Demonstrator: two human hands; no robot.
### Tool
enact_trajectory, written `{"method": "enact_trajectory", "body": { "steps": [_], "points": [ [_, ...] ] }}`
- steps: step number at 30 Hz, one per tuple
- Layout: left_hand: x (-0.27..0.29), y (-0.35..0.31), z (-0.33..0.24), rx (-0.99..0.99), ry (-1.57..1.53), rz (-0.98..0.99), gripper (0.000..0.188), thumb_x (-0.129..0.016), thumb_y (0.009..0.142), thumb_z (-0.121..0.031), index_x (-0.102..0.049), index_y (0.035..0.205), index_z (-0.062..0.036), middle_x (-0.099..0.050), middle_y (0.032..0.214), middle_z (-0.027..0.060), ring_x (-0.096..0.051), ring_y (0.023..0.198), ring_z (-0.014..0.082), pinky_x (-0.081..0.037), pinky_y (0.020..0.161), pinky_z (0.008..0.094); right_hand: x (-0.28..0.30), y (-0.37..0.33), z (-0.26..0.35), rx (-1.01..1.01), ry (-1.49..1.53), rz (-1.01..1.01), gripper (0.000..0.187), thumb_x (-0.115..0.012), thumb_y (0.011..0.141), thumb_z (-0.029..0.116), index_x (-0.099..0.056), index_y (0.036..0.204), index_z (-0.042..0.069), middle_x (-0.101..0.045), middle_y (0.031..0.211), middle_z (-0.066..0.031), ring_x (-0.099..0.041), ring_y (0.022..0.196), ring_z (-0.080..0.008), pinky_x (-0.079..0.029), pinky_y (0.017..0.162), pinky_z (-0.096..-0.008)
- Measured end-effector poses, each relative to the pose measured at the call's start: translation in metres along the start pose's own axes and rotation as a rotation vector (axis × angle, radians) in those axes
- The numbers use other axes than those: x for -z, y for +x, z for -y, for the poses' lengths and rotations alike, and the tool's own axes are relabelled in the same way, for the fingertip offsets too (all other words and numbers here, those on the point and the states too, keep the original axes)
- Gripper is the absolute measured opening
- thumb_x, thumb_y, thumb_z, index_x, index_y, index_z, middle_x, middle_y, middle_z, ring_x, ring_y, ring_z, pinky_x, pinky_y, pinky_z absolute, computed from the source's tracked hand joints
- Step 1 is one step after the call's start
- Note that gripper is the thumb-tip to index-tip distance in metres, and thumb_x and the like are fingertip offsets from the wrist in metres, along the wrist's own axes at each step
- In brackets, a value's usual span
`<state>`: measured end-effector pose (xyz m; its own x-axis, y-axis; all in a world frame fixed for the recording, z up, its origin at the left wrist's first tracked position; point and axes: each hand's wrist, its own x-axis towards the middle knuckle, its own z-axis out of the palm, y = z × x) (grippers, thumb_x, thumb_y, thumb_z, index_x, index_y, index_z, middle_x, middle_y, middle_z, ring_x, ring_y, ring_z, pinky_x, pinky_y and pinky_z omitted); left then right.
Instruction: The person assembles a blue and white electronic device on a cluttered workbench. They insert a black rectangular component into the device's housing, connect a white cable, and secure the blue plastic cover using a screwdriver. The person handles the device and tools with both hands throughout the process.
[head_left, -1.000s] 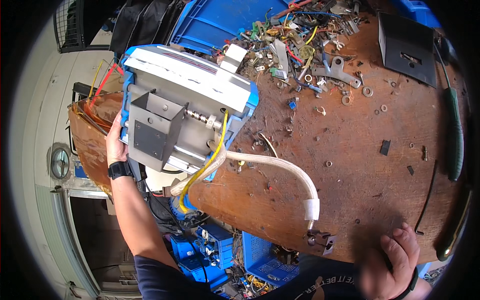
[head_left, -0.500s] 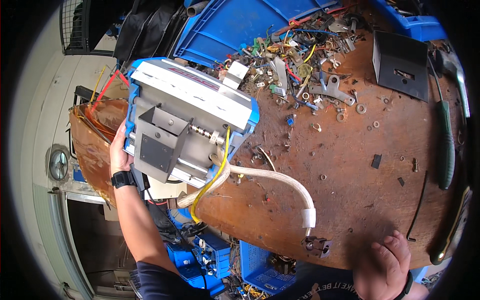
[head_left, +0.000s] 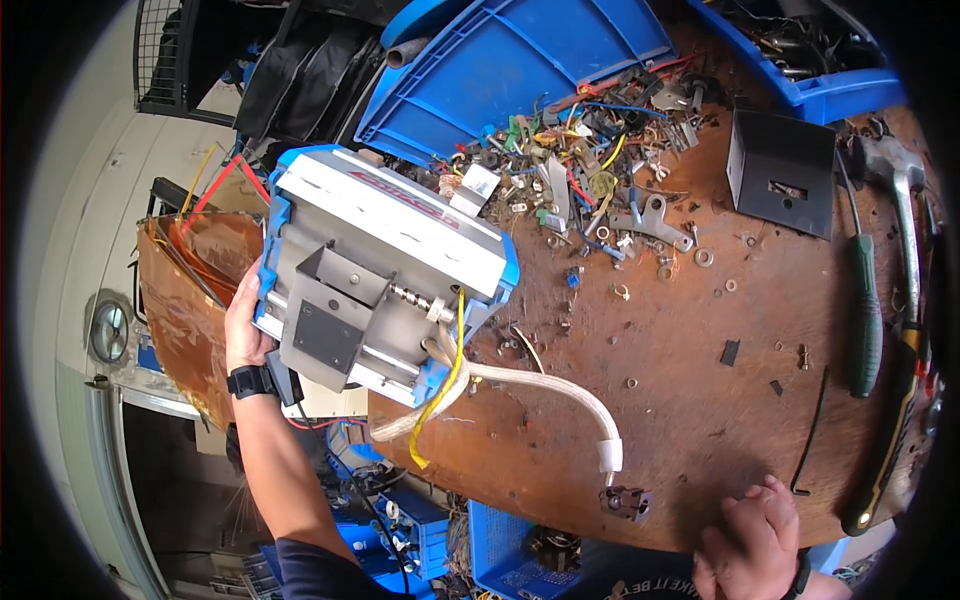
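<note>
My left hand (head_left: 247, 322) grips the left edge of a grey metal box-shaped device (head_left: 372, 225), its fingers partly hidden behind it. The device is tilted over the table's left end; it has a pale metal panel and blue edge pieces. On its face sit a dark angled bracket (head_left: 337, 300) and a coiled metal fitting (head_left: 415, 299). A yellow sleeve (head_left: 446, 383) and a whitish braided cable (head_left: 545, 382) hang from it. The cable ends in a dark clamp-like piece (head_left: 629, 503) by the table's front edge. Near that, my right hand (head_left: 752, 535) is curled closed, nothing visible in it.
Mixed wires, washers and metal scraps (head_left: 600, 190) are heaped at the back of the wooden table (head_left: 620, 430). Blue crates (head_left: 520, 75) stand behind. A black angled plate (head_left: 780, 172), a green-handled screwdriver (head_left: 864, 320), a wrench (head_left: 905, 200) and a hex key (head_left: 812, 440) lie right.
The view has shifted slightly, so the tabletop appears lower and further left. The device has moved slightly right relative to the table, still in my left hand. My right hand's fingers are drawn closer together.
</note>
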<state>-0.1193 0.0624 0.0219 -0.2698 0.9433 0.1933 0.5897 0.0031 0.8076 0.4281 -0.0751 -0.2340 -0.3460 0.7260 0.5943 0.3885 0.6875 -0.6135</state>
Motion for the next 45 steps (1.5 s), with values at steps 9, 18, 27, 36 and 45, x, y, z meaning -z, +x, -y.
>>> {"method": "enact_trajectory", "body": {
  "steps": [9, 18, 27, 36, 45],
  "points": [
    [0.005, -0.001, 0.005, -0.015, -0.067, 0.020, 0.056, -0.058, 0.099, -0.028, -0.045, 0.142, 0.0046, -0.055, 0.138, 0.0135, -0.054, 0.124, 0.0219, -0.040, 0.108, 0.0347, 0.004, 0.002, 0.001, -0.018, 0.025, 0.016, 0.023, -0.070, 0.075, 0.005, -0.068, 0.096, -0.005, -0.061, 0.115, -0.0229, -0.058, 0.108, -0.0425, -0.048, 0.097, -0.0573],
    [-0.003, -0.008, 0.001, -0.015, -0.080, 0.025, 0.058, -0.060, 0.098, -0.029, -0.045, 0.142, 0.0055, -0.055, 0.139, 0.0138, -0.053, 0.126, 0.0215, -0.038, 0.109, 0.0343, 0.004, 0.003, 0.003, -0.019, 0.020, 0.019, 0.022, -0.070, 0.077, 0.006, -0.067, 0.096, -0.004, -0.060, 0.115, -0.0232, -0.058, 0.108, -0.0431, -0.048, 0.097, -0.0576],
    [-0.017, -0.020, -0.009, -0.056, -0.045, 0.016, 0.057, -0.060, 0.098, -0.028, -0.045, 0.142, 0.0051, -0.056, 0.135, 0.0126, -0.054, 0.122, 0.0195, -0.040, 0.107, 0.0322, 0.006, 0.005, 0.004, -0.020, 0.016, 0.022, 0.024, -0.070, 0.076, 0.003, -0.066, 0.098, -0.004, -0.060, 0.116, -0.0239, -0.057, 0.110, -0.0447, -0.047, 0.097, -0.0581],
    [-0.035, -0.045, -0.019, -0.109, 0.033, -0.059, 0.057, -0.063, 0.094, -0.028, -0.050, 0.139, 0.0045, -0.057, 0.135, 0.0163, -0.053, 0.124, 0.0226, -0.037, 0.108, 0.0325, 0.006, 0.005, 0.015, -0.053, -0.049, 0.043, 0.027, -0.070, 0.077, 0.003, -0.066, 0.104, -0.001, -0.058, 0.119, -0.0215, -0.054, 0.115, -0.0454, -0.044, 0.099, -0.0553],
    [-0.054, -0.076, -0.025, -0.212, 0.061, -0.137, 0.057, -0.070, 0.091, -0.026, -0.052, 0.136, 0.0039, -0.060, 0.129, 0.0141, -0.056, 0.118, 0.0204, -0.042, 0.104, 0.0325, -0.004, -0.003, 0.016, -0.004, -0.215, 0.013, 0.027, -0.072, 0.079, 0.007, -0.067, 0.105, 0.003, -0.057, 0.120, -0.0194, -0.053, 0.116, -0.0435, -0.045, 0.096, -0.0525]
  ]
}}
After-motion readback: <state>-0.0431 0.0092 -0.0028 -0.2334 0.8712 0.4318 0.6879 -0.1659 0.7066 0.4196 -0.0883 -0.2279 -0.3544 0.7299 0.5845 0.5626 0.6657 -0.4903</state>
